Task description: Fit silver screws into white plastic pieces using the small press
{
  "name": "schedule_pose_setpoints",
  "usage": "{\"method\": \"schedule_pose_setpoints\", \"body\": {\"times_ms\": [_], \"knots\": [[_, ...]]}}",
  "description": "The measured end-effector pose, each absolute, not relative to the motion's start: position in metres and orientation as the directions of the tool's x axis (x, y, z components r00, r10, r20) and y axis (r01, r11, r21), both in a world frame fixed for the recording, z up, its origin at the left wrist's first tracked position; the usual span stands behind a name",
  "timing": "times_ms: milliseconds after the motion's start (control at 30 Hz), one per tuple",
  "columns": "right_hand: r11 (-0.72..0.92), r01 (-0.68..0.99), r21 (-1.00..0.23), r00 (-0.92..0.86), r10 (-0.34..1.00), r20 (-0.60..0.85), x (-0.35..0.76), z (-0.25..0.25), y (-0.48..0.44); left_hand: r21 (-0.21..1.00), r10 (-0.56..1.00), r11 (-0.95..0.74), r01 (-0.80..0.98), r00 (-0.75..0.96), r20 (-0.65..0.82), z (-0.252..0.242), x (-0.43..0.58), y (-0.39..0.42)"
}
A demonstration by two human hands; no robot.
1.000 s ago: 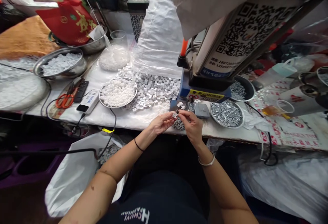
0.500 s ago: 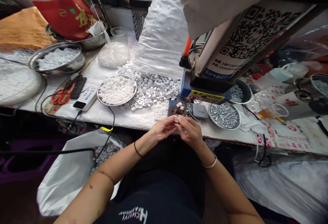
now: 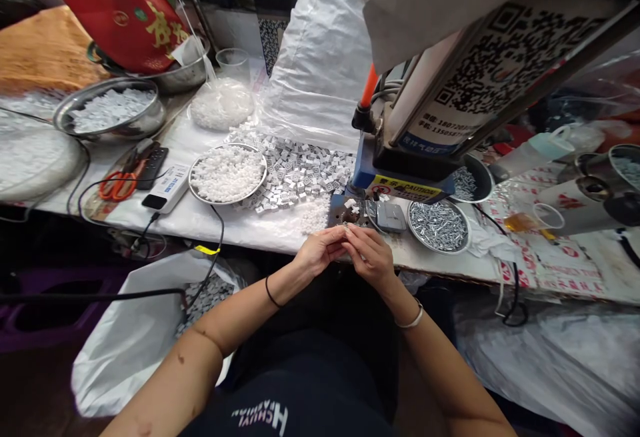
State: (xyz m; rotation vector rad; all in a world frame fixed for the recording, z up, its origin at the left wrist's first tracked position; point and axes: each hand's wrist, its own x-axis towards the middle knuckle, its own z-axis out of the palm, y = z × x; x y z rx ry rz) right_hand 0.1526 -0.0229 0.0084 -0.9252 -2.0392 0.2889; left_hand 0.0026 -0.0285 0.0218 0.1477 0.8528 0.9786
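My left hand [image 3: 319, 249] and my right hand [image 3: 369, 255] meet at the table's front edge, fingers pinched together on a tiny pale part [image 3: 346, 227] between the fingertips. Just beyond them lies the blue-based press machine [image 3: 400, 177] with a small metal work plate [image 3: 350, 211]. A pile of small grey square pieces [image 3: 295, 173] spreads left of the press. A round metal dish of white beads [image 3: 227, 173] sits left of that pile. A dish of silver metal pins [image 3: 439, 225] stands right of my hands.
A steel bowl of white parts [image 3: 113, 111], scissors with orange handles [image 3: 117, 183], a white power bank [image 3: 170, 187] with cable, a red bag [image 3: 133, 23], and a plastic cup [image 3: 537, 217] are on the table. A white sack [image 3: 135, 337] hangs below the left edge.
Both hands have dropped slightly toward the table edge and closed tighter around the small part. The view shifted a little; nothing else moved.
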Motion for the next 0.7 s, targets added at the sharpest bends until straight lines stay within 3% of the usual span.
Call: {"method": "schedule_pose_setpoints", "body": {"times_ms": [133, 233, 367, 467, 600, 700], "knots": [[0.716, 0.504, -0.483, -0.377, 0.686, 0.622, 0.153, 0.005, -0.025, 0.486, 0.770, 0.590, -0.644, 0.269, -0.578, 0.018, 0.003, -0.032], [0.605, 0.544, -0.582, -0.293, 0.787, 0.543, 0.154, 0.011, -0.022, 0.650, 0.816, 0.564, -0.509, 0.220, -0.535, 0.013, 0.001, -0.027], [0.387, 0.568, -0.727, -0.024, 0.890, 0.455, 0.159, 0.023, 0.000, 0.954, 0.982, 0.172, -0.245, -0.035, -0.186, 0.010, -0.002, 0.000], [0.318, 0.531, -0.786, 0.047, 0.915, 0.401, 0.162, 0.026, 0.021, 0.980, 1.000, -0.014, -0.197, -0.001, 0.014, 0.006, -0.001, 0.027], [0.323, 0.544, -0.774, -0.025, 0.929, 0.370, 0.161, 0.025, 0.033, 0.971, 0.983, 0.050, -0.235, 0.184, -0.006, -0.006, 0.005, 0.048], [0.367, 0.598, -0.713, -0.071, 0.910, 0.409, 0.162, 0.026, 0.033, 0.972, 0.981, 0.086, -0.221, 0.190, -0.044, -0.013, 0.008, 0.053]]}}
